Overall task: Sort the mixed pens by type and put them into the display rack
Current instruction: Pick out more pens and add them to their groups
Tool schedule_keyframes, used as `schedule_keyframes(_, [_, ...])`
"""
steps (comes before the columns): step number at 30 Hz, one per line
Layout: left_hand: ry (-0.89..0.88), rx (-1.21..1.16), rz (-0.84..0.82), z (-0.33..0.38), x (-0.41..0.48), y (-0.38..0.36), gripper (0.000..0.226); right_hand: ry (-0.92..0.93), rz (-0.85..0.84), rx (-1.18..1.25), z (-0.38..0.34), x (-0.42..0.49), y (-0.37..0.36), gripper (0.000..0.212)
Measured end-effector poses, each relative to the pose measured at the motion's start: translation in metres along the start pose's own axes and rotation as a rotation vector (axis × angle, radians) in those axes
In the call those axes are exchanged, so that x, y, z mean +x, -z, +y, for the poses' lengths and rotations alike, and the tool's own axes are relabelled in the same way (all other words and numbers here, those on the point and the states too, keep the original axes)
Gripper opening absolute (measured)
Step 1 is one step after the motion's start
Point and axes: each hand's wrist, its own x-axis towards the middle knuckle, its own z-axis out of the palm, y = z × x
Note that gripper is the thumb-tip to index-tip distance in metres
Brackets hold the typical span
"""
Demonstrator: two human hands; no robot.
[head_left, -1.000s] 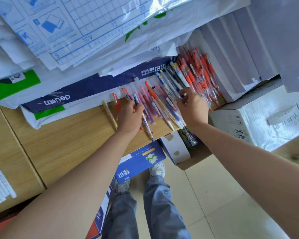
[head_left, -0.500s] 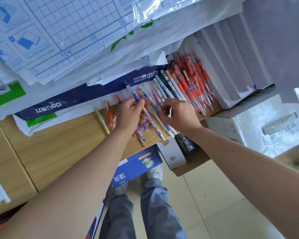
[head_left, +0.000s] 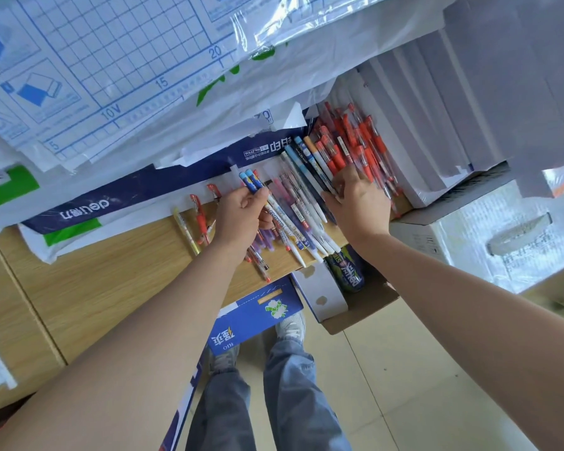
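Observation:
Mixed pens lie on a wooden table [head_left: 118, 284]. My left hand [head_left: 241, 214] grips two blue-capped white pens [head_left: 253, 183], their caps sticking up past my fingers. My right hand [head_left: 358, 203] rests on the row of blue and white patterned pens [head_left: 310, 167], its fingertips at the edge of a heap of red gel pens [head_left: 349, 141]. Pink and purple pens [head_left: 284, 196] lie between the two hands. A yellow pen [head_left: 184, 232] and a red pen [head_left: 200, 219] lie apart at the left. No display rack shows clearly.
Wrapped paper reams with a blue "deli" label [head_left: 88, 206] and grid-printed plastic sheets [head_left: 111, 60] overhang the table's back. White stacked boxes [head_left: 469, 118] stand at right, a white carton [head_left: 502, 236] below them. An open cardboard box [head_left: 355, 301] and a blue carton [head_left: 258, 317] sit by my feet.
My left hand has gathered a second blue-capped pen and lifted both slightly. My right hand has moved right, from the middle pens to the patterned pens beside the red heap.

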Motion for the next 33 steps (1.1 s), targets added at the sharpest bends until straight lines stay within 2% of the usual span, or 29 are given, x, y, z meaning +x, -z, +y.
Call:
schedule_keyframes(4, [0.002,0.015,-0.026,-0.003,-0.001,0.000,0.013,-0.001,0.003,0.000,-0.004,0.003,0.000,0.014])
schedule_keyframes(7, [0.003,0.019,-0.028,-0.004,-0.002,0.002,0.013,-0.017,0.051,0.153,-0.006,0.000,0.002,0.009])
schedule_keyframes(9, [0.007,-0.003,-0.023,-0.004,-0.003,0.004,0.013,0.065,0.036,0.313,-0.011,-0.005,0.005,0.007])
schedule_keyframes(13, [0.017,-0.085,-0.019,0.001,-0.011,0.009,0.012,0.206,-0.305,0.515,-0.033,-0.021,0.009,0.003])
schedule_keyframes(15, [0.000,-0.087,-0.021,0.004,-0.017,0.014,0.013,0.194,-0.440,0.570,-0.046,-0.026,0.009,0.007])
schedule_keyframes(19, [-0.017,-0.124,-0.004,0.004,-0.031,0.036,0.012,0.107,-0.591,0.693,-0.069,-0.028,0.011,0.011])
schedule_keyframes(21, [-0.020,-0.165,0.019,0.003,-0.039,0.050,0.009,0.127,-0.657,0.688,-0.084,-0.031,0.012,0.016])
schedule_keyframes(24, [-0.028,-0.193,0.083,-0.002,-0.054,0.074,0.009,0.213,-0.712,0.580,-0.111,-0.040,0.012,0.040])
schedule_keyframes(33, [-0.013,-0.314,0.250,-0.041,-0.111,0.171,0.018,0.345,-0.920,0.455,-0.207,-0.096,-0.005,0.037])
